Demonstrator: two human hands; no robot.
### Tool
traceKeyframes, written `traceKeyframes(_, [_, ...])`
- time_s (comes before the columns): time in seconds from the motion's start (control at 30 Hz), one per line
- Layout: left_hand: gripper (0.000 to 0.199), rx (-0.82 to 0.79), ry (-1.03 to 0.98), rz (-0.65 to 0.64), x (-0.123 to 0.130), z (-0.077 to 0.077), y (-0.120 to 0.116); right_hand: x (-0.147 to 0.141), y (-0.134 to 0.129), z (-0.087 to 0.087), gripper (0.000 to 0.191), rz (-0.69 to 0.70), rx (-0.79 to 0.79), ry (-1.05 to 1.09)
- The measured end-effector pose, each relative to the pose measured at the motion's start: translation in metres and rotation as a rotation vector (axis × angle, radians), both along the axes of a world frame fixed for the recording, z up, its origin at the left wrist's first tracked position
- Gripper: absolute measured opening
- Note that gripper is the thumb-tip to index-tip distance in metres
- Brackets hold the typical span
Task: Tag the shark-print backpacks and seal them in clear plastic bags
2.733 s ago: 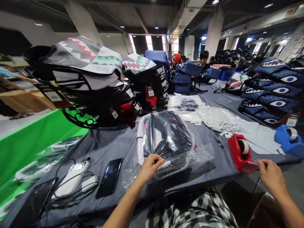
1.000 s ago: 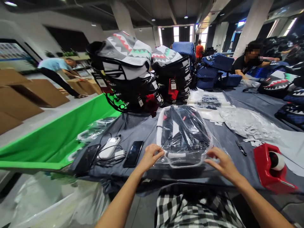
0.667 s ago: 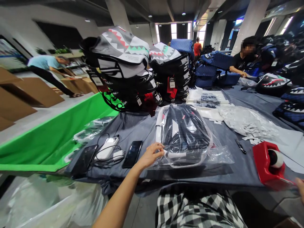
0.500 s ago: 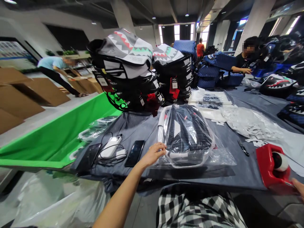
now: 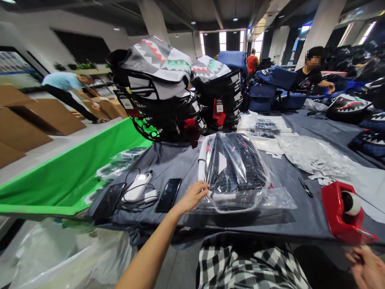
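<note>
A dark backpack with white trim lies flat inside a clear plastic bag [image 5: 237, 168] on the covered table. My left hand [image 5: 195, 195] is at the bag's near left corner, its fingers closed on the plastic edge. At the lower right, my right hand [image 5: 366, 265] is just below the front of a red tape dispenser [image 5: 337, 212], apart from it. Its fingers are pinched together and slightly blurred; whether a piece of tape is between them I cannot make out. A white tape roll [image 5: 351, 202] sits in the dispenser.
Stacked shark-face backpacks [image 5: 162, 60] rise behind the bag. A phone [image 5: 169, 194] and a white power bank [image 5: 138, 187] with cables lie left. Small snips [image 5: 306, 187] and crumpled plastic [image 5: 309, 152] are right. A green-lined bin [image 5: 75, 168] borders the table. Two co-workers stand further off.
My right hand has moved from the dispenser's front edge down and left, with its fingers drawn together. My left hand stays on the bag. The co-worker at the back right has shifted an arm.
</note>
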State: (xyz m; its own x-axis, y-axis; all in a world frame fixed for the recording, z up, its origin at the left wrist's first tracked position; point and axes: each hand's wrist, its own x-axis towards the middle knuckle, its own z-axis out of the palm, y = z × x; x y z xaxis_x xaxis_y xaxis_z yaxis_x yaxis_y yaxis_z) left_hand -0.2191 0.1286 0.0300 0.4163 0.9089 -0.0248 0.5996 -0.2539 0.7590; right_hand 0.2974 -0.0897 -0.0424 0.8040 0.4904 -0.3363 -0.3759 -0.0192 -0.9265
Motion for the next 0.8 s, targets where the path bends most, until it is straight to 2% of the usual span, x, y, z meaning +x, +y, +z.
traceKeyframes(0.07, [0.019,0.007,0.008,0.001,0.001,-0.001,0.0,-0.033,0.017,0.005,0.038,0.029,0.056,0.043])
traceKeyframes(0.1, [0.018,0.011,0.016,-0.001,0.001,-0.001,0.001,-0.053,0.026,0.009,0.044,0.118,0.072,0.078])
traceKeyframes(0.17, [0.018,0.025,0.033,-0.007,0.002,-0.002,0.001,-0.096,0.043,0.02,0.053,0.398,0.068,0.13])
traceKeyframes(0.27, [0.02,0.035,0.05,-0.006,0.002,-0.001,0.001,-0.162,0.074,0.048,0.052,0.867,0.101,-0.009])
traceKeyframes(0.33, [0.021,0.033,0.059,0.005,0.002,0.001,0.001,-0.199,0.106,0.076,0.051,1.196,0.173,-0.284])
traceKeyframes(0.43, [0.021,0.024,0.071,0.012,0.002,0.003,0.0,-0.246,0.17,0.117,0.047,1.624,0.309,-0.775])
traceKeyframes(0.53, [0.019,0.019,0.08,0.008,0.003,0.005,-0.002,-0.288,0.232,0.137,0.036,1.927,0.308,-1.178])
traceKeyframes(0.6, [0.019,0.014,0.085,0.011,0.004,0.005,-0.003,-0.311,0.261,0.138,0.029,2.046,0.161,-1.452])
traceKeyframes(0.67, [0.021,0.01,0.088,0.017,0.004,0.005,-0.004,-0.323,0.28,0.135,0.028,2.06,-0.043,-1.646])
traceKeyframes(0.73, [0.022,0.01,0.088,0.023,0.004,0.004,-0.004,-0.324,0.29,0.136,0.043,1.978,-0.209,-1.73])
traceKeyframes(0.8, [0.021,0.014,0.084,0.027,0.004,0.003,-0.004,-0.318,0.293,0.141,0.051,1.846,-0.28,-1.778])
